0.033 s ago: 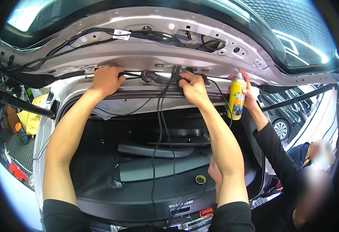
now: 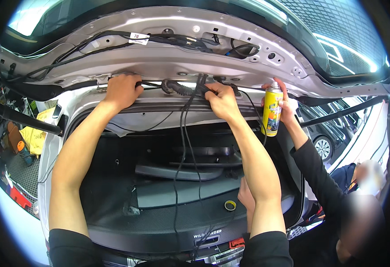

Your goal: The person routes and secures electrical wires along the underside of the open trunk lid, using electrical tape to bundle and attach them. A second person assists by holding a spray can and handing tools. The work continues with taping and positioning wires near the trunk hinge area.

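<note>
The raised silver tailgate [image 2: 155, 66] carries black cables. My left hand [image 2: 123, 91] is curled at its lower edge, closed on a thin black cable [image 2: 152, 84]. Right of that, a ribbed rubber sleeve [image 2: 177, 89] lies along the edge. My right hand [image 2: 221, 100] grips a dark cable bundle [image 2: 200, 86] beside the sleeve, with loose cables hanging below into the trunk. Just right of my right hand, a co-worker's hand [image 2: 285, 109] holds a yellow spray can [image 2: 271, 115] upright, a finger at its top.
The open trunk [image 2: 110, 187] holds dark trim pieces [image 2: 177, 171] and a tape roll [image 2: 230, 206]. Struts [image 2: 23, 118] flank the opening. A co-worker's dark sleeve [image 2: 315, 173] reaches in from the right; another person [image 2: 346, 175] is behind. Yellow bags [image 2: 32, 138] lie left; a car [image 2: 328, 142] stands right.
The co-worker's spray can has risen very slightly. My two hands are practically unmoved.
</note>
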The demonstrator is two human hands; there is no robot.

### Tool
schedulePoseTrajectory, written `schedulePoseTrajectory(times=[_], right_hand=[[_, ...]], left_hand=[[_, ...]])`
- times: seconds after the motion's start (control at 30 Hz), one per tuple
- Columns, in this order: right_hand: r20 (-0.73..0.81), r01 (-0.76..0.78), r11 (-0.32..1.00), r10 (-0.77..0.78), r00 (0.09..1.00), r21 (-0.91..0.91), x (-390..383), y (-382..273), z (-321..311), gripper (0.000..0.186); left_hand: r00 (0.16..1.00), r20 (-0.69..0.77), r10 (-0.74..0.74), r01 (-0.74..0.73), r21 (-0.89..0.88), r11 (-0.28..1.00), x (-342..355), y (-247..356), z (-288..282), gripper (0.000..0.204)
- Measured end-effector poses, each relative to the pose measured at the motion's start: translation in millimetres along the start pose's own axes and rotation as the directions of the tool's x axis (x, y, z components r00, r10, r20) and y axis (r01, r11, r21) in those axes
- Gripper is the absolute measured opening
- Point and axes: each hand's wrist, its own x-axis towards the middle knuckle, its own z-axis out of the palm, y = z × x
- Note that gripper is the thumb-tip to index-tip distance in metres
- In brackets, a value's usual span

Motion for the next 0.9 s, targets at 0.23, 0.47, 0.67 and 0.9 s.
schedulePoseTrajectory(times=[0.23, 0.47, 0.67, 0.9], right_hand=[[-0.056, 0.254, 0.952, -0.266, 0.962, -0.170, -35, -20, -2, 0.029], [-0.062, 0.454, 0.781, -0.527, 0.848, -0.429, -54, -27, 10, 0.035], [0.004, 0.527, 0.770, -0.564, 0.826, -0.358, -59, -13, -4, 0.035], [-0.023, 0.211, 0.971, -0.210, 0.977, 0.115, -28, -7, -18, 0.021]], left_hand=[[0.894, -0.343, 0.287, -0.281, 0.068, 0.957, -11, 65, -34, 0.021], [0.982, 0.169, -0.087, 0.124, -0.226, 0.966, 55, 158, -7, 0.050], [0.834, 0.546, -0.080, 0.242, -0.232, 0.942, 89, 152, -6, 0.039], [0.873, 0.488, 0.011, 0.194, -0.367, 0.910, 78, 137, 8, 0.029]])
